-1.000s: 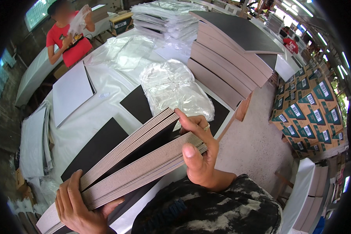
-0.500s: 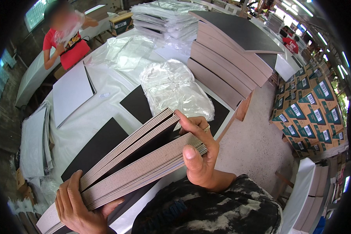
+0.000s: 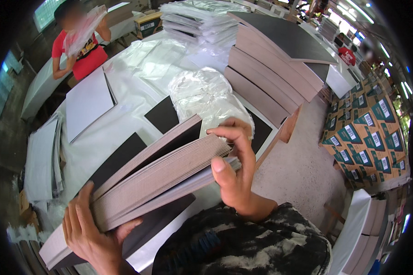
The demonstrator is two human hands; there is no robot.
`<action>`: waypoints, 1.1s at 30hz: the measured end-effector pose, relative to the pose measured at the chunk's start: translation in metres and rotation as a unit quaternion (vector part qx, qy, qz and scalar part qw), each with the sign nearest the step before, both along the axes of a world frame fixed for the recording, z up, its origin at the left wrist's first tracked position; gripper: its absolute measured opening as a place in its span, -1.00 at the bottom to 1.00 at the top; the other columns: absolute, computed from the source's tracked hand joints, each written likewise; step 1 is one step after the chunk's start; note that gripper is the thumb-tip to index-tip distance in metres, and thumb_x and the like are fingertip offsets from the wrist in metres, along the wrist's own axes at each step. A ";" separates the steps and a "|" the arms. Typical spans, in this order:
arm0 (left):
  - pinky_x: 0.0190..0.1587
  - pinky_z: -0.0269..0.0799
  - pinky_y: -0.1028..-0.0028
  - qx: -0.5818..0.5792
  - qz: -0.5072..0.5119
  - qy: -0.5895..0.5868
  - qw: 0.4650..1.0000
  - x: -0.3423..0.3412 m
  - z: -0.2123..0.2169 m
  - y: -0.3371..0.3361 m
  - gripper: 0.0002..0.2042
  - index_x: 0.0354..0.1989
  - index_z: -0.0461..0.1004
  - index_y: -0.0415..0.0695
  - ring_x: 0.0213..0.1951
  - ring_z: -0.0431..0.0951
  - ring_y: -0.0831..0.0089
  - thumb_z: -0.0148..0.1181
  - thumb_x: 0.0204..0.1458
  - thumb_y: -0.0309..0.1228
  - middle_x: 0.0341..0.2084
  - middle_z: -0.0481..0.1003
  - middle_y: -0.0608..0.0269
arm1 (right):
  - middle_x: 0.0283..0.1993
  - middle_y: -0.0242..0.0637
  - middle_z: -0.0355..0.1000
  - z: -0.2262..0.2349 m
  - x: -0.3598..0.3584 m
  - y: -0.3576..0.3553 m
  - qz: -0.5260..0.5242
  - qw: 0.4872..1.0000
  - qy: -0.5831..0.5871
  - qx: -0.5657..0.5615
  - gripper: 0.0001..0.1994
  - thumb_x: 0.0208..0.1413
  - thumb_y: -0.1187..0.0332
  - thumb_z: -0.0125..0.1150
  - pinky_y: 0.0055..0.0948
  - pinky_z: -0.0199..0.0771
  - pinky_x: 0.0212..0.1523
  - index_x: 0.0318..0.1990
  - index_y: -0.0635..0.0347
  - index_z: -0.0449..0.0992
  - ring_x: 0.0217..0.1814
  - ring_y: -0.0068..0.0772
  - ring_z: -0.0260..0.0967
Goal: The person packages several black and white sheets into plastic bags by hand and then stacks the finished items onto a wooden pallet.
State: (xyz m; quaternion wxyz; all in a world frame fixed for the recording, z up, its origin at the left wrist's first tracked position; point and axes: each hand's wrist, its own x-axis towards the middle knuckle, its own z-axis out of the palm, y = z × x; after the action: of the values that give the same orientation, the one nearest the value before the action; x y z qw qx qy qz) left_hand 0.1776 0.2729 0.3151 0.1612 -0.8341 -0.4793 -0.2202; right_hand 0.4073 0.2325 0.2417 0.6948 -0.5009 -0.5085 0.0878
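Both hands on a fanned stack of boards

Squarely in front of the person, a stack of thin grey-brown boards (image 3: pixel 160 176) is held tilted above the white-covered table (image 3: pixel 124 123). At its lower end the left hand (image 3: pixel 94 236) grips the stack, fingers curled around the edge. At the upper end the right hand (image 3: pixel 234 169) is closed over the corner, fingers hooked on top and thumb pressing the fanned edges. Black boards (image 3: pixel 163 114) lie flat beneath. Just beyond sits a bundle of clear plastic bags (image 3: pixel 204 96), then taller piles of boards (image 3: pixel 270 73). Another person in a red shirt (image 3: pixel 80 50) stands at the far left.
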 end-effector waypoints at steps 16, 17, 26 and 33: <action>-0.08 0.27 0.22 -0.096 -0.085 0.006 0.992 -0.006 0.005 0.010 -0.35 -0.27 0.37 -0.21 -0.12 0.38 0.05 0.39 -0.55 -0.02 -0.18 0.36 0.06 | -0.33 -0.18 0.39 -0.013 0.039 0.039 0.386 0.906 0.170 0.031 -0.14 -0.23 -0.42 0.02 -0.56 0.35 -0.24 -0.11 0.32 0.20 -0.29 -0.51 0.35; -0.09 0.28 0.24 -0.082 -0.075 0.003 0.994 -0.006 0.008 0.005 -0.38 -0.33 0.35 -0.25 -0.15 0.38 0.06 0.39 -0.50 -0.03 -0.22 0.36 0.06 | -0.31 -0.17 0.38 -0.016 0.048 0.051 0.384 0.908 0.166 0.009 -0.02 -0.17 -0.53 -0.40 -0.55 0.34 -0.23 -0.01 0.35 0.19 -0.28 -0.50 0.34; -0.06 0.28 0.30 0.015 -0.097 -0.013 0.995 -0.012 0.000 -0.022 -0.40 -0.28 0.34 -0.17 -0.10 0.35 0.18 0.31 -0.44 0.01 -0.17 0.32 0.11 | -0.05 -0.16 0.36 -0.060 0.041 0.102 0.389 0.860 0.289 -0.161 -0.44 0.01 -0.08 0.11 -0.37 0.42 -0.10 -0.11 0.32 0.40 -0.08 -0.33 0.36; -0.39 0.36 0.40 0.120 0.006 -0.050 0.991 -0.009 -0.022 -0.019 -0.33 -0.53 0.41 -0.20 -0.52 0.47 0.27 -0.01 -0.25 0.33 -0.66 0.38 0.19 | -0.23 -0.08 0.43 -0.058 0.036 0.160 0.133 0.989 0.043 -0.053 -0.36 0.11 -0.13 -0.09 -0.41 0.43 -0.17 -0.07 0.44 0.35 -0.24 -0.28 0.42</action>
State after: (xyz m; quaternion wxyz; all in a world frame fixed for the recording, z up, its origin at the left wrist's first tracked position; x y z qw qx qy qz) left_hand 0.1689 0.2541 0.2931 0.2374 -0.7939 -0.4615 -0.3169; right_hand 0.4433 0.3923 0.1838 0.6708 -0.4607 -0.5346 0.2279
